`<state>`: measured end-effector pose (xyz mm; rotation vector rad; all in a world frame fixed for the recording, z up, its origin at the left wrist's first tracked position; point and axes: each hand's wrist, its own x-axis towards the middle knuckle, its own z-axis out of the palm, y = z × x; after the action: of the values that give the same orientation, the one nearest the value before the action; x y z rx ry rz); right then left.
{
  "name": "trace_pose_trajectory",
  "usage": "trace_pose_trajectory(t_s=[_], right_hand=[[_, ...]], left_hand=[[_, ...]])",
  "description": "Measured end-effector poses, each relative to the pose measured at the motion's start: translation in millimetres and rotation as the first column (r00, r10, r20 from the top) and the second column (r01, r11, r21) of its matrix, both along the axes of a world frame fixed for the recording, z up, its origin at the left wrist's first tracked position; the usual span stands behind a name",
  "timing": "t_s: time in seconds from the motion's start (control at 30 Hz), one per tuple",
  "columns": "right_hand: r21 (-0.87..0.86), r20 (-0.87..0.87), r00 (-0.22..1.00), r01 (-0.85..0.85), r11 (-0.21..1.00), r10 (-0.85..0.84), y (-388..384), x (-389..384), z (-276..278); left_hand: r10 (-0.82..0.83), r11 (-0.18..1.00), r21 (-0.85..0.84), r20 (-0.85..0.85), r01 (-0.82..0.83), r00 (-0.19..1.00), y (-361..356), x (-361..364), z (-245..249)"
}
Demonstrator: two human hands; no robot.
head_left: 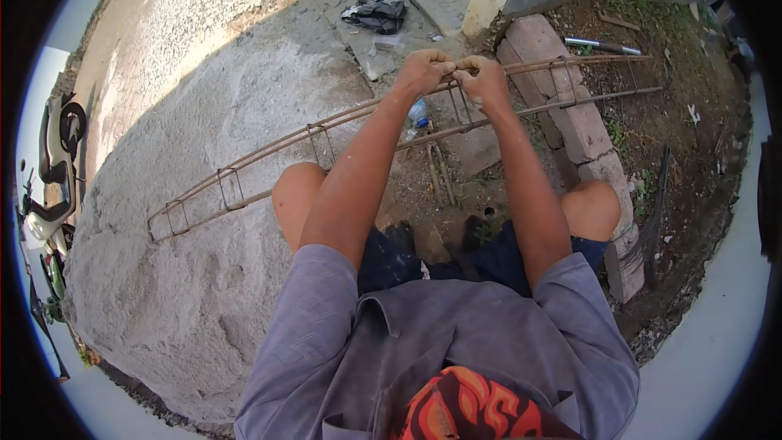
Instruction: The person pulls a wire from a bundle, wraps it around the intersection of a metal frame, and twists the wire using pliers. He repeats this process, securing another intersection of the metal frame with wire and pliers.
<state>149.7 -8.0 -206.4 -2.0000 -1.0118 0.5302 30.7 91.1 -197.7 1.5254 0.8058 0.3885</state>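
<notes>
A long, narrow rebar cage (277, 144) with thin square stirrups lies slantwise in front of me, between my knees and my hands. My left hand (423, 73) is closed in a pinch at its upper bars, near a stirrup. Close beside it, my right hand (484, 84) also pinches at the same spot, fingertips almost meeting the left ones. Whatever sits between the fingertips is too small to make out. Below the hands are a plastic bottle (419, 113) with a blue part and a pair of long-handled pincers (441, 173) on the ground.
A large heap of grey sand (195, 293) supports the cage's left end. Concrete blocks (580, 126) lie under its right part, with a metal tube (603, 46) beyond. A black plastic bag (375, 11) lies ahead. Motorbikes (53, 171) stand far left.
</notes>
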Motion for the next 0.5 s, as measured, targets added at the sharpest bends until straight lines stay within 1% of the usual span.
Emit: trace_pose_trajectory(t_s=[0.07, 0.17, 0.27, 0.3, 0.33, 0.37, 0.4, 0.43, 0.47, 0.5], right_hand=[[-0.020, 0.040, 0.999, 0.003, 1.000, -0.002, 0, -1, 1], [-0.007, 0.048, 0.999, 0.003, 1.000, -0.002, 0, 0, -1], [0.105, 0.168, 0.986, -0.029, 0.994, 0.011, -8, -8, 7], [0.010, 0.146, 0.977, -0.157, 0.988, 0.154, -18, -11, 17], [-0.086, 0.110, 0.950, -0.283, 0.955, 0.292, -33, -20, 49], [-0.185, 0.059, 0.905, -0.404, 0.896, 0.421, -47, -29, 68], [-0.292, -0.101, 0.802, -0.590, 0.753, 0.589, -58, -37, 72], [-0.356, -0.277, 0.660, -0.746, 0.563, 0.699, -67, -46, 75], [-0.432, -0.411, 0.613, -0.782, 0.448, 0.675, -77, -60, 60], [-0.483, -0.533, 0.567, -0.813, 0.324, 0.628, -85, -73, 28]], left_hand=[[-0.018, 0.997, -0.072, 0.001, 0.019, 1.000, 5, 2, -11], [-0.039, 0.999, -0.013, -0.021, 0.039, 0.999, 9, 5, -20], [-0.062, 0.997, -0.034, 0.032, 0.063, 0.998, 13, 2, -26], [-0.086, 0.996, -0.009, 0.042, 0.087, 0.995, 17, 0, -29], [-0.109, 0.994, 0.012, 0.053, 0.108, 0.993, 21, 0, -37], [-0.130, 0.991, 0.027, 0.066, 0.128, 0.989, 22, -1, -43], [-0.139, 0.990, 0.039, 0.045, 0.137, 0.989, 21, -3, -42], [-0.149, 0.988, 0.052, 0.024, 0.148, 0.988, 20, -4, -36], [-0.157, 0.985, 0.067, 0.003, 0.156, 0.988, 19, -6, -33], [-0.172, 0.974, 0.145, -0.038, 0.176, 0.984, 19, -6, -33]])
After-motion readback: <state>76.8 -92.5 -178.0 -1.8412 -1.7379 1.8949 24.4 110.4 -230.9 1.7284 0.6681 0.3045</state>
